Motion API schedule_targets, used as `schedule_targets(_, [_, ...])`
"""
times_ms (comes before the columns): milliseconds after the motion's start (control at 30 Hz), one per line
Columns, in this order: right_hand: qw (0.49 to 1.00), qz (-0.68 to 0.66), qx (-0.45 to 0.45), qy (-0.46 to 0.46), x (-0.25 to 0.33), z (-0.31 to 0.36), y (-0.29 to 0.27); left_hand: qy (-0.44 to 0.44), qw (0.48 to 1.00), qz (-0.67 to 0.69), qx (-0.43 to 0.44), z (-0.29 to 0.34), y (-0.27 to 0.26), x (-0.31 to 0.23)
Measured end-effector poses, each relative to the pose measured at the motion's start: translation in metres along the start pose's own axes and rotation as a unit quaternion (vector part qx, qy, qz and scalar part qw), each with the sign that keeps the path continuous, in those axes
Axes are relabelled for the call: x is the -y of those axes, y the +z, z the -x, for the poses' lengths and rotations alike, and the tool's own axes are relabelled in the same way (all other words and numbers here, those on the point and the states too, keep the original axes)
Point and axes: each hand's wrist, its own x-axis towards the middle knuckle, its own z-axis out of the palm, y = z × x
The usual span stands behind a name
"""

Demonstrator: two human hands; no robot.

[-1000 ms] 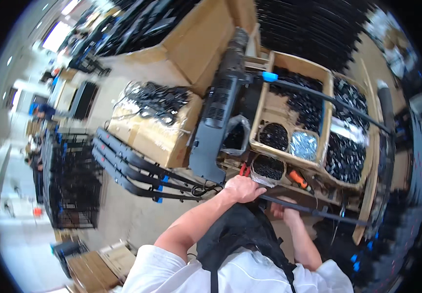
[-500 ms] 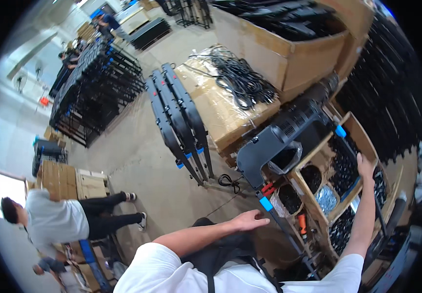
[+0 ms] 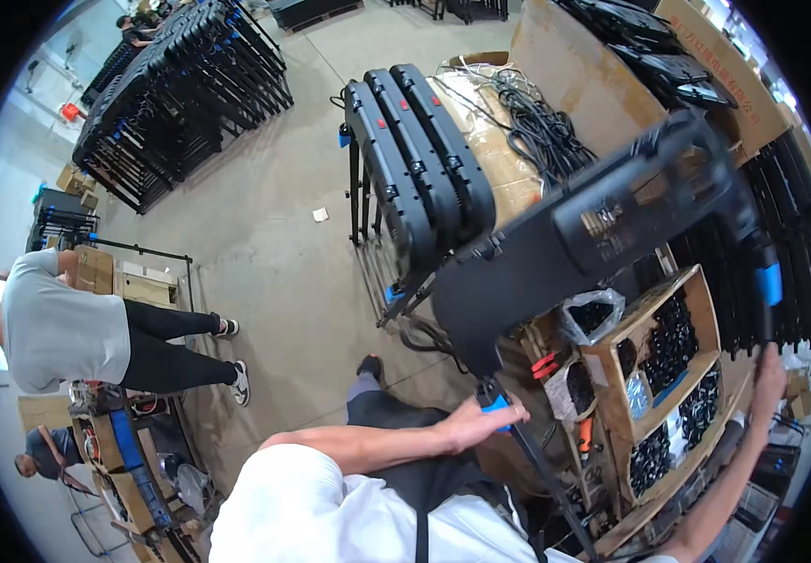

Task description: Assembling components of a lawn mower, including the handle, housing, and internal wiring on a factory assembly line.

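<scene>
A large black plastic housing (image 3: 537, 272) with two black legs hangs tilted in front of me; its exact kind is unclear. Each leg carries a blue joint piece. My left hand (image 3: 482, 422) is wrapped around the near leg (image 3: 544, 469) at its blue joint. On the far right, my right hand (image 3: 767, 383) grips the other leg (image 3: 767, 324) below its blue joint. Beneath the housing stands a wooden parts box (image 3: 602, 361) with compartments of small black parts and clear plastic pieces.
Three similar black units (image 3: 415, 174) stand together ahead, beside a carton (image 3: 490, 155) topped with coiled black cables (image 3: 541, 122). An orange-handled tool (image 3: 584, 437) and red-handled pliers (image 3: 545, 366) lie by the parts box. A person (image 3: 68, 324) stands at left; stacked frames (image 3: 175, 103) are farther back.
My left hand, earlier open beside the near leg, has closed around it. The black housing has risen and tilted, with my right hand moving outward to the right. My view has shifted.
</scene>
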Motion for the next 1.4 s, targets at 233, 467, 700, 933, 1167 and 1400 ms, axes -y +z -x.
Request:
schedule_targets(233, [0.996,0.039,0.043,-0.064,0.265,0.108,-0.071,0.213,0.976,-0.009,-0.043,0.074,-0.196,-0.154])
schedule_targets(467, [0.95,-0.092,0.299,-0.013,0.451,0.225,0.151,0.241,0.929,-0.127,-0.249,0.111,-0.393,-0.276])
schedule_targets(700, [0.881,-0.186,0.431,-0.064,0.403,0.373,0.384,0.223,0.883,-0.291,-0.292,0.057,-0.518,-0.309])
schedule_targets(933, [0.911,-0.303,0.279,-0.015,0.401,0.457,0.594,0.186,0.86,-0.353,-0.318,-0.059,-0.614,-0.33])
schedule_targets(1167, [0.909,0.016,0.385,0.16,0.406,0.445,0.615,0.195,0.837,-0.362,-0.362,-0.151,-0.614,-0.322])
schedule_targets(1400, [0.896,0.009,0.379,0.232,0.364,0.457,0.485,-0.055,0.925,-0.235,-0.292,-0.117,-0.657,-0.111])
